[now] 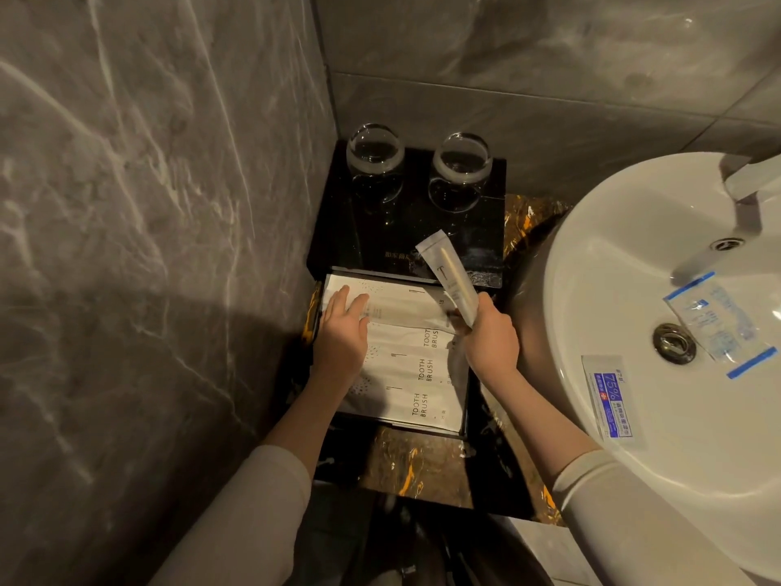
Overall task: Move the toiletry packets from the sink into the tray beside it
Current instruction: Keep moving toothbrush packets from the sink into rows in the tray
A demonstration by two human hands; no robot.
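Hands work over a black tray [464,420] on a marbled counter, seen from the head camera looking down. The left hand [341,332] lies flat, fingers spread, pressing on the white toothbrush packets [416,370] that fill the tray — three of them read "TOOTH BRUSH". The right hand [492,334] pinches the lower end of a slim white packet [448,277], which tilts up toward 11 o'clock above the tray's far edge.

At 12 o'clock from the tray, two clear glasses [374,152] stand on a black stand [481,243] against the grey stone wall.

At 3 o'clock sits the white round sink [591,255]. Two packets lie in it: a blue-edged sachet [718,325] just beside the drain [673,343], and a wipe packet marked "75%" [610,401] on the near slope of the bowl.
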